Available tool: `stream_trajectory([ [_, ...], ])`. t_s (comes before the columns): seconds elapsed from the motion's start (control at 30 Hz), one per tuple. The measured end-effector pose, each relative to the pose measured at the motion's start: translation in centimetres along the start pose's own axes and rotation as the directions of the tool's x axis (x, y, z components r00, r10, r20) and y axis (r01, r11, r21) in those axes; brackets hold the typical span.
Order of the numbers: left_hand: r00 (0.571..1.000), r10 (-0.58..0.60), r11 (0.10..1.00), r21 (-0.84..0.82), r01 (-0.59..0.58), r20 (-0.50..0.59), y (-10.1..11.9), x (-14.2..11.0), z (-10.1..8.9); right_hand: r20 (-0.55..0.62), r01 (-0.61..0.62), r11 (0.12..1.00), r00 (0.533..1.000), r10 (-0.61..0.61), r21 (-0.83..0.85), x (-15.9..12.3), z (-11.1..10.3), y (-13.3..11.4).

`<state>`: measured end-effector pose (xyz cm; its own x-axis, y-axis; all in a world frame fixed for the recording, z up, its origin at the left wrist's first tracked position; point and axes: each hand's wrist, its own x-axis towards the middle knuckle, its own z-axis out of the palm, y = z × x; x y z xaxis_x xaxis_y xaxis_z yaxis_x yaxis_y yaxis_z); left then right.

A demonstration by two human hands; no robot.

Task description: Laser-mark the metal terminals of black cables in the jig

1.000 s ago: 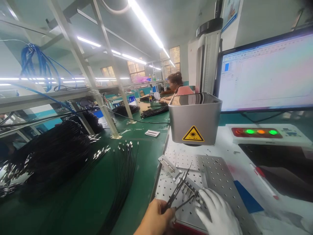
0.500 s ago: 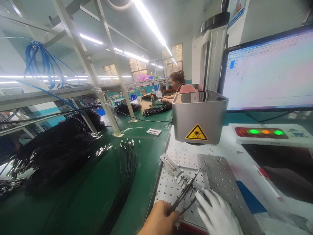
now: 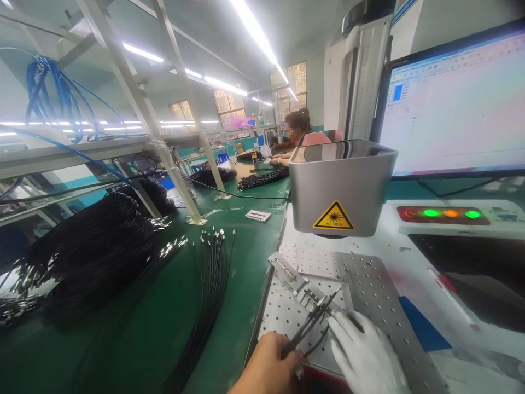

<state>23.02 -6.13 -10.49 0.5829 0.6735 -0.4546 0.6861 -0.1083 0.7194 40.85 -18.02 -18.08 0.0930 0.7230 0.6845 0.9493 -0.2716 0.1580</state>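
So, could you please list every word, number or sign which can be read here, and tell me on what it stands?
"当心激光", small but seemingly so, under a black starburst on the yellow triangle: front of the grey machine head.
Screen: toolbar and side-list text, too small to read.
White panel: marks at its right end, too blurred to read.
Column: fine scale marks, no number legible.

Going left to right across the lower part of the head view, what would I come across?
Large heap of black cables, loose bundle of thin, silver-tipped black cables, bare left hand, white-gloved right hand, slender red-and-white pen.
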Motion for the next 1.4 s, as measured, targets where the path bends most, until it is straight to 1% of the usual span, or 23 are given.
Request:
stream_trajectory([
  [0.1, 0.996, 0.082, 0.997, 0.014, -0.082, -0.024, 0.0, -0.1, -0.5, 0.007, -0.035, 0.999, 0.999, 0.035, 0.031, 0.3, -0.4, -0.1],
  [0.2, 0.981, 0.176, 0.984, -0.003, -0.177, -0.080, -0.3, 0.1, -1.2, -0.031, -0.029, 0.998, 0.999, 0.030, 0.049, 0.5, -0.6, -0.1],
  [0.3, 0.967, 0.207, 0.975, -0.054, -0.218, -0.150, -0.7, 0.4, -2.0, -0.071, -0.021, 0.999, 0.997, 0.024, 0.049, 0.5, -0.5, -0.1],
  [0.37, 0.964, 0.205, 0.970, -0.094, -0.222, -0.168, -0.7, 0.5, -2.5, -0.077, -0.013, 0.999, 0.997, 0.017, 0.048, 0.4, -0.4, 0.0],
  [0.47, 0.975, 0.171, 0.967, -0.166, -0.193, -0.139, 0.1, 0.4, -3.2, -0.067, -0.019, 0.998, 0.998, 0.022, 0.054, 0.4, -0.3, -0.1],
  [0.53, 0.985, 0.146, 0.959, -0.230, -0.164, -0.096, 1.0, 0.3, -3.4, -0.058, -0.032, 0.998, 0.998, 0.035, 0.059, 0.3, -0.3, -0.2],
  [0.67, 0.992, 0.127, 0.937, -0.328, -0.120, 0.000, 2.4, 0.4, -2.6, -0.048, -0.054, 0.996, 0.997, 0.057, 0.066, 0.2, -0.1, -0.3],
  [0.77, 0.992, 0.126, 0.954, -0.275, -0.119, 0.008, 2.4, 0.7, -1.6, -0.056, -0.070, 0.994, 0.996, 0.075, 0.084, 0.1, -0.1, -0.4],
  [0.83, 0.991, 0.135, 0.969, -0.203, -0.137, -0.025, 2.1, 0.8, -1.1, -0.061, -0.071, 0.993, 0.995, 0.077, 0.094, 0.1, -0.1, -0.3],
  [0.9, 0.988, 0.144, 0.978, -0.143, -0.151, -0.056, 1.9, 0.8, -0.9, -0.061, -0.066, 0.993, 0.996, 0.073, 0.102, 0.1, -0.1, -0.3],
  [1.03, 0.992, 0.116, 0.991, -0.067, -0.119, -0.048, 1.7, 0.5, -0.9, -0.057, -0.049, 0.995, 0.997, 0.055, 0.092, 0.1, 0.0, -0.2],
  [1.1, 0.993, 0.101, 0.994, -0.038, -0.104, -0.061, 1.7, 0.6, -0.7, -0.059, -0.039, 0.996, 0.997, 0.044, 0.084, 0.1, 0.0, -0.2],
  [1.2, 0.992, 0.102, 0.995, -0.008, -0.102, -0.076, 1.4, 0.8, -0.3, -0.081, -0.037, 0.995, 0.996, 0.044, 0.089, 0.4, -0.3, -0.4],
  [1.3, 0.992, 0.103, 0.994, -0.016, -0.105, -0.068, 1.2, 0.9, 0.0, -0.121, -0.030, 0.994, 0.992, 0.043, 0.102, 1.0, -0.8, -0.4],
  [1.4, 0.994, 0.089, 0.996, -0.020, -0.090, -0.062, 1.5, 0.6, 0.0, -0.143, -0.011, 0.994, 0.989, 0.027, 0.106, 1.3, -1.0, -0.3],
])
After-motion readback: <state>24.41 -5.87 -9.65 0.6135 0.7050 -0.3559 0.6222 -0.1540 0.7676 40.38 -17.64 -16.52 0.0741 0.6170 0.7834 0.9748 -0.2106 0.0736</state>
